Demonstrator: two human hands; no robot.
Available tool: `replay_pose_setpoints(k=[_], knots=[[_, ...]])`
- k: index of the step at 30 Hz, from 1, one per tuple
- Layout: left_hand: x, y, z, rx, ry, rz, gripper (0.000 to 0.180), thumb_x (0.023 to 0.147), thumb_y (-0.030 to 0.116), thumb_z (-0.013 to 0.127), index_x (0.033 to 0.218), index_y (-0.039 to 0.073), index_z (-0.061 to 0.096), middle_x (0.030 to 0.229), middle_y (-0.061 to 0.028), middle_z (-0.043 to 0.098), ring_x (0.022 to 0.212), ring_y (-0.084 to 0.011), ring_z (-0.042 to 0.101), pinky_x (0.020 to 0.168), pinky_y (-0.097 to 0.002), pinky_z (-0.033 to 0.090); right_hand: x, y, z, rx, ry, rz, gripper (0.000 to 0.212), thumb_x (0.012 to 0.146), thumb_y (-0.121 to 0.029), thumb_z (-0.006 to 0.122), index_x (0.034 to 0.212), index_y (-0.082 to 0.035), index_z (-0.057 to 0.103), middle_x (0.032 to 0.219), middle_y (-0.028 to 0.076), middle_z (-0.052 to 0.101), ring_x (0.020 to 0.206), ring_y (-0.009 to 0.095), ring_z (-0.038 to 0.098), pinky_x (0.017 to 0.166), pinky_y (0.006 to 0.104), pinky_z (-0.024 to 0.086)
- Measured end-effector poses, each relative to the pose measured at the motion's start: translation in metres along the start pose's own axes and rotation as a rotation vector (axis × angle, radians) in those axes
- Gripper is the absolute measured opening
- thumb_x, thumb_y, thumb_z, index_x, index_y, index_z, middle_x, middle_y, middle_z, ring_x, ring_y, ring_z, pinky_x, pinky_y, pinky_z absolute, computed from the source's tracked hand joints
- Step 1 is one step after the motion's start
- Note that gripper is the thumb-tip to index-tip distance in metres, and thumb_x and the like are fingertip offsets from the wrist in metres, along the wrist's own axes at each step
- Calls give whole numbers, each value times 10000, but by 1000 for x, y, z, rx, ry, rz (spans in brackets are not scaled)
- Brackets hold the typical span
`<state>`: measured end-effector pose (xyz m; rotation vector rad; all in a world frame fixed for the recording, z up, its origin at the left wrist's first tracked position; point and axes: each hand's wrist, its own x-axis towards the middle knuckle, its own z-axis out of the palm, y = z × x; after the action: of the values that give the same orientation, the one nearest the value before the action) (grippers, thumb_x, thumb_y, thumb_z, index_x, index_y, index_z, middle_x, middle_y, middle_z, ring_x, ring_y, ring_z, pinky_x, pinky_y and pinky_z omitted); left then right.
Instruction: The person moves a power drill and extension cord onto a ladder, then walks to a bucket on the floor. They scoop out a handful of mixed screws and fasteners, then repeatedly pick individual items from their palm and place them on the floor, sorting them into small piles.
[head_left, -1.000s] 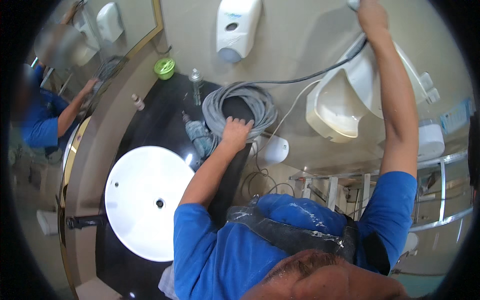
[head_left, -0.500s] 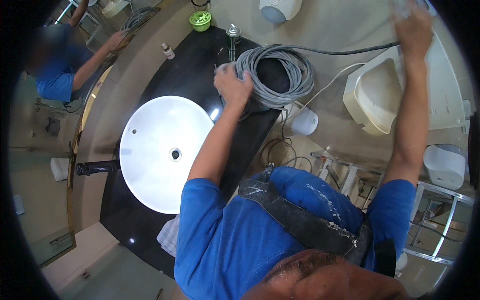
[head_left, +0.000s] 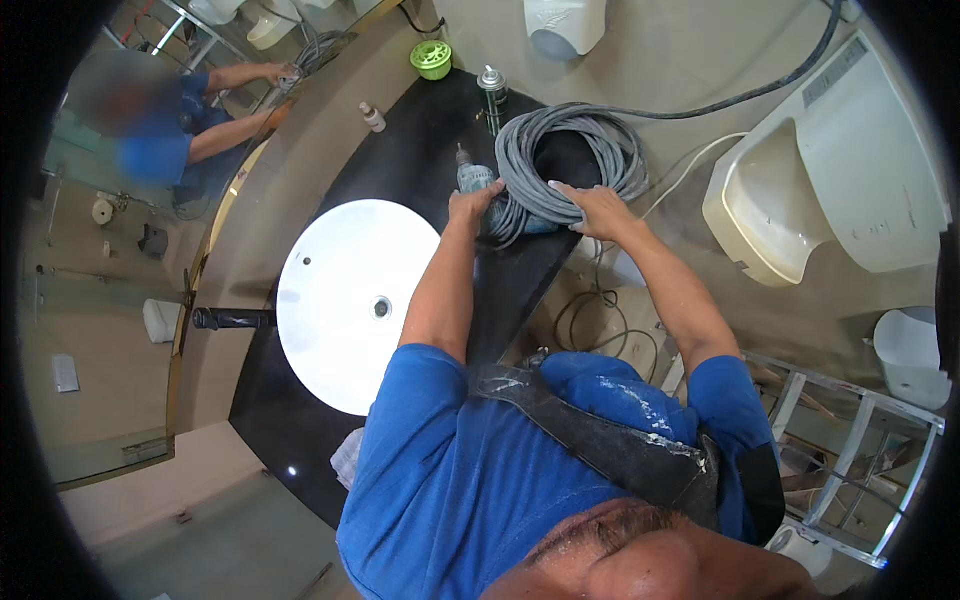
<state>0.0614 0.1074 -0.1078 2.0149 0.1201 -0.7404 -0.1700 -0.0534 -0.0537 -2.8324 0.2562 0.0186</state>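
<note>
In the upper middle, the right hand (head_left: 606,212) grips the grey coil (head_left: 522,155) and the left hand (head_left: 473,205) meets its edge, hold unclear; loops overlapping the drill (head_left: 474,179) could snag, dragging it off the black counter (head_left: 400,165).

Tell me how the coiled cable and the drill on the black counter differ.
The coiled cable is grey; the drill is bluish-green.
The cable lies in wide round loops, while the drill is long and narrows to a bit.
The cable overlaps the drill in this view, leaving the drill partly hidden.
Both are at the black counter.
</note>
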Motion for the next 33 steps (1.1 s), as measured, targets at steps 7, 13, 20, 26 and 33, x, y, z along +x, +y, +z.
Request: replay_pose_setpoints(k=[7, 13, 20, 26, 33], knots=[[-9, 10, -21, -2, -209, -49, 679, 671, 227, 889, 1169, -126, 592, 1076, -196, 685, 901, -310, 703, 817, -438, 566, -4, -1, 1, -18, 152, -41, 879, 729, -177, 748, 1509, -201, 343, 1070, 176, 662, 936, 391, 636, 844, 487, 502], [-39, 11, -43, -23, -390, -54, 381, 736, 241, 828, 972, -25, 689, 861, -112, 717, 697, -234, 704, 662, -374, 591, 2, -6, -3, 3, 233, -76, 867, 715, -192, 759, 1488, -174, 367, 1039, 177, 659, 904, 392, 646, 808, 487, 514], [-112, 17, -83, -82, -443, 12, 344, 831, 272, 737, 1002, -20, 674, 871, -106, 715, 704, -226, 704, 693, -335, 593, 9, -3, 1, 23, 218, -109, 842, 706, -176, 759, 1466, -151, 397, 1019, 164, 652, 911, 386, 647, 795, 488, 515], [-157, 10, -107, -430, -593, 67, 412, 842, 209, 710, 1118, -71, 584, 942, -125, 691, 775, -242, 699, 728, -360, 585, 9, -5, 24, -42, 200, -158, 838, 683, -127, 775, 1446, -130, 428, 1042, 143, 625, 940, 346, 628, 825, 459, 495], [-202, 4, -84, -744, -725, 222, 447, 895, 219, 661, 1262, 1, 525, 1128, -126, 657, 1004, -247, 662, 912, -389, 531, 0, -14, 39, -122, 430, -126, 788, 769, -293, 730, 1466, -100, 417, 1390, 196, 517, 1330, 372, 449, 1144, 544, 281]])
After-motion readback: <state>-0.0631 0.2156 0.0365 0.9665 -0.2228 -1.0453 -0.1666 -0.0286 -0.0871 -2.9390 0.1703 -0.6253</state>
